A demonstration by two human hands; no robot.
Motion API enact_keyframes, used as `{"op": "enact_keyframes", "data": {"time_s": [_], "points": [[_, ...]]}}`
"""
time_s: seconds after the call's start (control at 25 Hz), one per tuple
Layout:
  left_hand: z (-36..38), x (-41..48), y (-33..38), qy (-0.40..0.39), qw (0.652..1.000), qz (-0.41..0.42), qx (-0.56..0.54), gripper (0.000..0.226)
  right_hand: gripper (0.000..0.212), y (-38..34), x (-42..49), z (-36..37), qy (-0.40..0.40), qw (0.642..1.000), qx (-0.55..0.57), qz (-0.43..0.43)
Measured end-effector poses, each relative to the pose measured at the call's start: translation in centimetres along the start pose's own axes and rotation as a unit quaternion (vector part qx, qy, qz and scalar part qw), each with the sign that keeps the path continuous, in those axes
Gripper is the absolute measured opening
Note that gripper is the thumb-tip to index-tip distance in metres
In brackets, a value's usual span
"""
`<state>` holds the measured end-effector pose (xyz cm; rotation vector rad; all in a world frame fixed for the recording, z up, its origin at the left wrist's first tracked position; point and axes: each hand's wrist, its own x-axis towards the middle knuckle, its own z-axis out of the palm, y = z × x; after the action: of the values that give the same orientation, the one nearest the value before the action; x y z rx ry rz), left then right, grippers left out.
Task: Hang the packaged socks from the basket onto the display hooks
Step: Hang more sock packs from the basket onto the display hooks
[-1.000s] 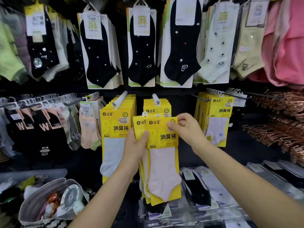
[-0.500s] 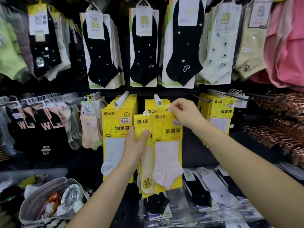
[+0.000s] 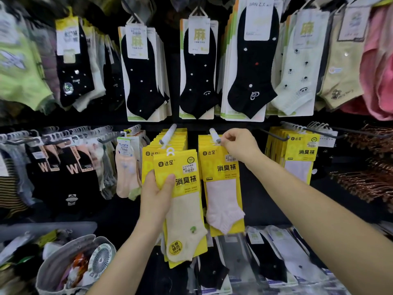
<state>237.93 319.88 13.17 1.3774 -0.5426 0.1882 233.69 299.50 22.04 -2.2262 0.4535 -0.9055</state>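
left hand (image 3: 157,194): grips cream-sock pack (image 3: 182,209), yellow card "达足 消臭袜", sgs mark, held off the hooks. right hand (image 3: 240,145): pinches pink-sock pack (image 3: 221,188) top, at white hook (image 3: 214,135) front tip.

Left hook (image 3: 168,135) and middle hook (image 3: 214,135) are packed to their tips. We see room between the yellow stacks (image 3: 180,139). A black hook (image 3: 274,134) crosses the right gap, and black socks (image 3: 197,81) hang close above.

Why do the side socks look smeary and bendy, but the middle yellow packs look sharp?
Head view: the wide-angle lens bends and blurs the edges, like the green sock far left; the cream-sock pack in the left hand and pink-sock pack in the right hand sit central, print crisp.
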Motion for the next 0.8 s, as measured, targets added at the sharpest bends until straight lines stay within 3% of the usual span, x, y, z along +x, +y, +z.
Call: {"op": "enact_keyframes", "data": {"time_s": [0.16, 0.28, 0.36, 0.48, 0.64, 0.8], "points": [[1.3, -0.1, -0.3, -0.022, 1.000, -0.016, 0.003, 0.013, 0.008, 0.1, -0.5, -0.5, 0.035, 0.999, -0.028, 0.002], [2.4, -0.4, -0.4, -0.031, 0.999, -0.025, -0.009, 0.014, 0.006, 0.2, -2.8, -0.6, 0.097, 0.993, 0.013, -0.073], [3.1, -0.5, -0.6, -0.034, 0.999, -0.023, -0.013, 0.012, 0.016, 0.5, -5.1, -0.2, 0.040, 0.994, 0.055, -0.087], [4.5, -0.9, -0.6, -0.041, 0.999, -0.021, -0.020, 0.014, 0.027, 1.5, -6.5, 0.2, -0.027, 0.999, 0.019, -0.042], [5.5, -1.3, -0.9, -0.042, 0.998, -0.040, -0.015, 0.020, 0.021, 2.4, -6.0, -0.9, -0.004, 0.998, 0.067, 0.010], [5.7, -1.3, -1.0, -0.051, 0.997, -0.049, -0.006, 0.012, 0.011, 2.1, -5.2, -2.4, -0.057, 0.994, 0.093, -0.017]]}}
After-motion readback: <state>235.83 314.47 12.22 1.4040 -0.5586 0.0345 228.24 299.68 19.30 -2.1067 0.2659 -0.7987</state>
